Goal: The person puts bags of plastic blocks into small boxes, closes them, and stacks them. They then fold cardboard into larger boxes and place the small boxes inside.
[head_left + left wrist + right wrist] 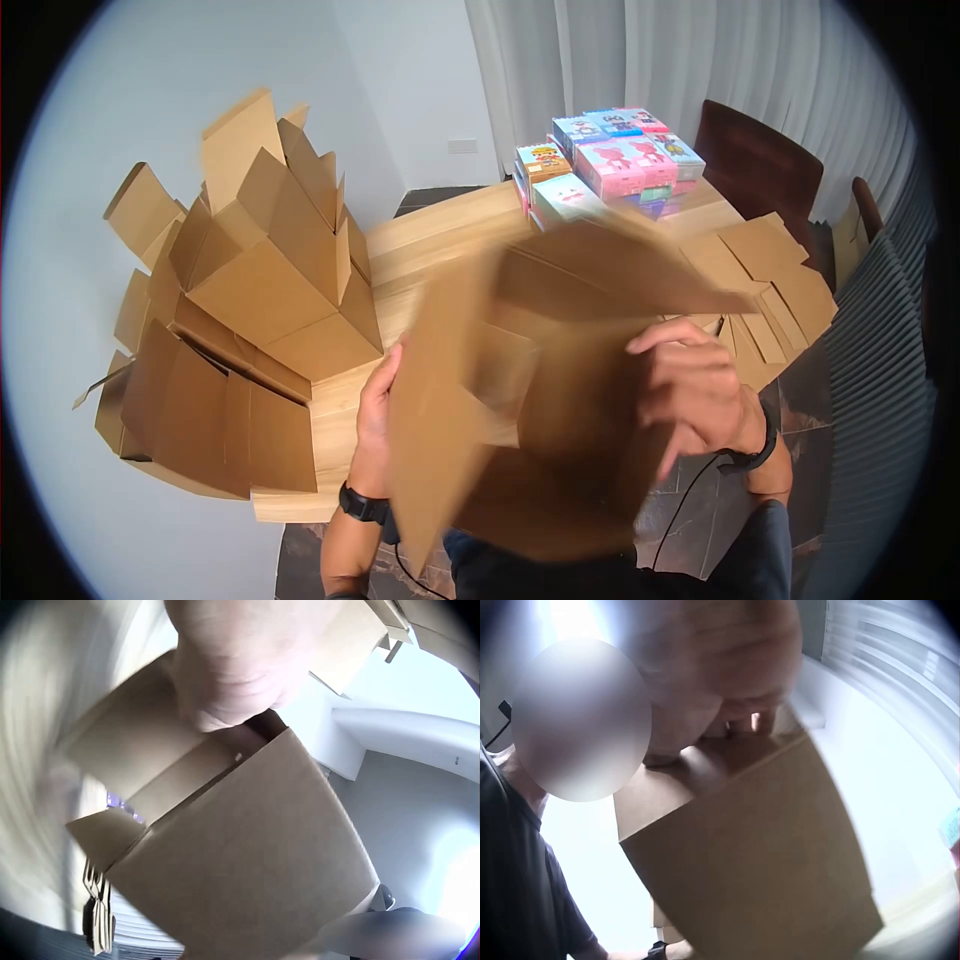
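An open cardboard box (570, 400), blurred and tilted, is held up above the near side of the table, its flaps spread and its inside showing. My left hand (375, 405) holds the box's left side in the head view, with some fingers hidden behind cardboard. Curled fingers of my right hand (695, 385) grip the right wall near the rim. The left wrist view has my left hand (232, 667) over the opening of the box (247, 847). In the right wrist view, my right hand (720, 675) is at the top edge of the box (757, 847).
Several opened cardboard boxes (270, 300) stand on the left of the wooden table (440, 235). Colourful small boxes (620, 165) are stacked at the far end. Flattened cardboard (775, 300) lies on the right, near a brown chair (755, 165).
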`<move>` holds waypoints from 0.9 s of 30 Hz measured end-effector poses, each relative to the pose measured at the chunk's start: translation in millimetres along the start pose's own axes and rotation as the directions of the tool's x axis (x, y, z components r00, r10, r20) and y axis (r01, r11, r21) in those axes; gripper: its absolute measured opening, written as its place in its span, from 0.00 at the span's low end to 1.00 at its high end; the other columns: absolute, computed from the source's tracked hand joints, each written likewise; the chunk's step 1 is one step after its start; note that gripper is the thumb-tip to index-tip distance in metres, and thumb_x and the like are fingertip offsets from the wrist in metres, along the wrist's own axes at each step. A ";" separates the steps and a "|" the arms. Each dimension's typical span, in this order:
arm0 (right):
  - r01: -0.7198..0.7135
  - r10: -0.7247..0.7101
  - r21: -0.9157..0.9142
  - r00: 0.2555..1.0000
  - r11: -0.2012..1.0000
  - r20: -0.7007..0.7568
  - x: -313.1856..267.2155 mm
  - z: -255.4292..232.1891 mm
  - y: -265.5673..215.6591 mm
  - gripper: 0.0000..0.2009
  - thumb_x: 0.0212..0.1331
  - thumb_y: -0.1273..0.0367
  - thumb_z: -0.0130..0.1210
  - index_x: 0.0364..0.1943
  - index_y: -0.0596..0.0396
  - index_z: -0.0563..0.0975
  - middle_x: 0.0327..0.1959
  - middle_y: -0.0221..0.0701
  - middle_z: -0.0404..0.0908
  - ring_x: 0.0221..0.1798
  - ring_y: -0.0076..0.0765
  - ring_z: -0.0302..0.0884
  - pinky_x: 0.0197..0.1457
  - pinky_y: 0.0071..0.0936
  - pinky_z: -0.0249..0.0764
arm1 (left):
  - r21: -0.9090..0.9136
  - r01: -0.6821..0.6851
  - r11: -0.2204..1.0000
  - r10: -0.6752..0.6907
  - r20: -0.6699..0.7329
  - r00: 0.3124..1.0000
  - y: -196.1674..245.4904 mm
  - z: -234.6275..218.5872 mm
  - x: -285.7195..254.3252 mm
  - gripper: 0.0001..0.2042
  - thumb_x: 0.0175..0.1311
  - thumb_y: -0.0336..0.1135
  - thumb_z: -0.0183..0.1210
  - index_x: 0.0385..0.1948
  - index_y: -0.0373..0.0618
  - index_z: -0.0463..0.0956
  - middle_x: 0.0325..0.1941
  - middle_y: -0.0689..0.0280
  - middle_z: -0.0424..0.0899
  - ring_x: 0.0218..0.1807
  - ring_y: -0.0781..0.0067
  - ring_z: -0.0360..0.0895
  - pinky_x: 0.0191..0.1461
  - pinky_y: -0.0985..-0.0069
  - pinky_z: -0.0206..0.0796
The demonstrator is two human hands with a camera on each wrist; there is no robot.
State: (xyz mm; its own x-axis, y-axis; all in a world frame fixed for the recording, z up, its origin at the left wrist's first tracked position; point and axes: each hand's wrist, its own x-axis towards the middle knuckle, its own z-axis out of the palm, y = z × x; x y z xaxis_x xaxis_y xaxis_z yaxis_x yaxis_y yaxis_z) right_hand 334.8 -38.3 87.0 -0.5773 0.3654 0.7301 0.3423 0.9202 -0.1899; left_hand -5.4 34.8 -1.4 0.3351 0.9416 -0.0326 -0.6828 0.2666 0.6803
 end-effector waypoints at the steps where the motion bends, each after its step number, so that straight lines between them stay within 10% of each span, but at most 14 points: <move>1: -0.090 0.089 -0.005 0.992 0.996 -0.086 -0.7 3.1 1.8 0.26 0.52 0.43 0.65 0.29 0.56 0.79 0.27 0.31 0.79 0.29 0.39 0.79 0.42 0.39 0.78 | 0.250 0.023 0.968 0.010 -0.131 0.991 6.5 5.6 -6.4 0.16 0.80 0.41 0.53 0.59 0.41 0.76 0.51 0.65 0.86 0.47 0.70 0.84 0.48 0.72 0.80; 5: -0.255 0.265 0.076 0.948 0.964 -0.178 8.4 15.6 -0.6 0.24 0.65 0.48 0.62 0.28 0.57 0.77 0.23 0.33 0.76 0.24 0.42 0.76 0.29 0.35 0.71 | 0.279 0.201 0.939 -0.131 -0.250 0.959 13.3 0.7 -20.5 0.17 0.78 0.28 0.54 0.65 0.37 0.70 0.59 0.53 0.82 0.60 0.61 0.82 0.62 0.69 0.79; 8: -0.286 0.329 0.209 0.920 0.935 -0.214 23.3 23.1 15.1 0.20 0.76 0.67 0.44 0.21 0.57 0.72 0.17 0.36 0.71 0.17 0.42 0.68 0.24 0.38 0.63 | 0.552 0.302 0.777 -0.238 -0.185 0.953 20.3 -6.3 -30.9 0.22 0.81 0.40 0.51 0.70 0.38 0.66 0.72 0.46 0.71 0.73 0.55 0.72 0.73 0.61 0.69; 10: -0.107 0.188 0.375 0.964 0.921 -0.187 24.7 50.8 36.0 0.20 0.74 0.68 0.44 0.19 0.57 0.71 0.16 0.36 0.69 0.16 0.42 0.66 0.22 0.38 0.61 | 0.819 -0.254 0.515 0.228 0.154 0.961 25.4 4.4 -47.5 0.36 0.78 0.66 0.42 0.71 0.42 0.65 0.80 0.49 0.61 0.82 0.53 0.57 0.82 0.50 0.49; 12: 0.121 -0.010 0.515 0.977 0.849 -0.215 28.9 73.4 40.2 0.20 0.68 0.70 0.43 0.13 0.55 0.68 0.13 0.34 0.65 0.13 0.40 0.62 0.20 0.36 0.57 | 0.709 -0.450 0.543 0.313 0.326 0.892 33.0 22.6 -45.0 0.40 0.77 0.69 0.39 0.73 0.38 0.63 0.85 0.48 0.46 0.86 0.52 0.41 0.85 0.52 0.36; 16: 0.261 -0.131 0.712 0.964 0.652 -0.233 45.6 100.1 34.2 0.21 0.69 0.68 0.42 0.13 0.54 0.67 0.12 0.33 0.63 0.12 0.39 0.60 0.19 0.35 0.55 | 0.658 -0.713 0.241 0.520 0.533 0.668 47.5 29.7 -19.0 0.40 0.77 0.68 0.40 0.70 0.36 0.66 0.80 0.47 0.61 0.82 0.52 0.55 0.82 0.51 0.47; 19: 0.233 -0.155 0.751 0.972 0.618 -0.175 46.0 107.3 32.1 0.21 0.68 0.68 0.44 0.13 0.54 0.66 0.12 0.33 0.62 0.13 0.39 0.60 0.19 0.35 0.54 | 0.497 -0.868 0.016 0.126 0.860 0.494 70.2 15.0 -13.1 0.35 0.79 0.63 0.41 0.64 0.34 0.69 0.60 0.48 0.80 0.63 0.56 0.78 0.72 0.56 0.63; 22: 0.140 -0.078 0.673 0.990 0.726 -0.121 32.8 109.2 38.7 0.21 0.69 0.68 0.45 0.14 0.54 0.65 0.13 0.34 0.63 0.13 0.40 0.61 0.20 0.35 0.55 | 0.734 -0.459 0.501 0.254 0.382 0.888 49.7 31.5 -38.6 0.24 0.83 0.53 0.44 0.48 0.36 0.73 0.28 0.64 0.78 0.30 0.73 0.76 0.48 0.70 0.69; 27: 0.040 0.114 0.456 0.946 0.889 -0.305 5.2 123.0 42.6 0.28 0.77 0.55 0.43 0.14 0.51 0.64 0.14 0.31 0.67 0.18 0.38 0.65 0.26 0.37 0.61 | 0.479 -0.604 0.637 0.529 0.299 0.794 1.1 26.8 -54.2 0.31 0.80 0.64 0.36 0.53 0.37 0.67 0.20 0.68 0.71 0.22 0.75 0.67 0.38 0.73 0.67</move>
State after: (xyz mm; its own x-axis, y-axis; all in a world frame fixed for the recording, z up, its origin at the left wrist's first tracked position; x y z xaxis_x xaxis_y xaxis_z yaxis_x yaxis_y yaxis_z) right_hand 255.2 20.1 2.0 -0.2809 0.4080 0.8687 -0.0570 0.8964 -0.4395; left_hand -6.9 -21.5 20.8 0.0991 0.8273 0.5530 -0.3263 -0.4980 0.8035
